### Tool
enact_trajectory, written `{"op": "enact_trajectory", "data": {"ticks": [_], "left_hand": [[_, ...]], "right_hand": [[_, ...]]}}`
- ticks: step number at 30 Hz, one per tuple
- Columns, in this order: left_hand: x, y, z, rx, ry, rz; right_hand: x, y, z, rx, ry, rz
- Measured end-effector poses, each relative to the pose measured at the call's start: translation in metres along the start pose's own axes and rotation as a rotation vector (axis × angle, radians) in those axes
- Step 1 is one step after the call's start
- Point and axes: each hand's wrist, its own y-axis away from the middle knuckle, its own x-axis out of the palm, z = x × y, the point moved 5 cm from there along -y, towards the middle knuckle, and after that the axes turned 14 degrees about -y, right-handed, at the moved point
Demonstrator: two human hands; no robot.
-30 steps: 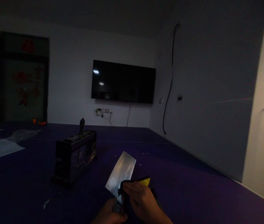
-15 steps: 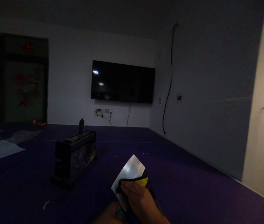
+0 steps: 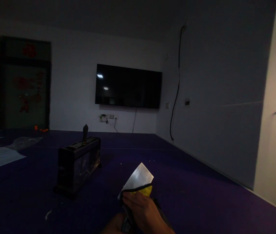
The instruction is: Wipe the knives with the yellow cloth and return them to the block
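A kitchen cleaver (image 3: 140, 175) with a broad, shiny blade points up and away from me at the bottom centre. My left hand (image 3: 115, 223) is closed around its handle, partly cut off by the lower picture edge. With fingers pressed together, my right hand (image 3: 141, 207) holds a yellow cloth (image 3: 147, 190) with a dark border flat against the blade. The lower part of the blade is hidden behind cloth and fingers. To the left stands a black knife block (image 3: 79, 165), with one dark knife handle (image 3: 85, 133) sticking up from its top.
A purple surface (image 3: 201, 195) stretches to the walls. White paper (image 3: 1, 158) and clear plastic (image 3: 24, 142) lie at left, with orange items (image 3: 40, 128) behind. A white scrap (image 3: 47, 214) lies nearer. A television (image 3: 128, 86) hangs ahead; a black cable (image 3: 177, 91) hangs at right.
My right hand and the cloth have moved slightly down and left along the blade. The cleaver has shifted a little to the right. The knife block has not moved.
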Motion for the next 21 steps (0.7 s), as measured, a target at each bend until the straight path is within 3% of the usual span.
{"op": "enact_trajectory", "data": {"ticks": [7, 15, 18, 21], "left_hand": [[-0.003, -0.001, 0.001, 0.071, -0.034, -0.069], [-0.008, -0.004, 0.024, 0.0, 0.191, -0.17], [-0.007, -0.01, 0.031, -0.042, 0.205, -0.186], [-0.005, -0.011, 0.026, 0.016, 0.227, -0.15]], "right_hand": [[-0.017, -0.007, 0.008, 0.029, -0.076, 0.016], [-0.008, -0.003, -0.004, 0.147, -0.06, 0.081], [-0.007, -0.004, -0.001, 0.133, -0.074, 0.08], [-0.008, -0.007, 0.006, 0.09, -0.107, 0.111]]}}
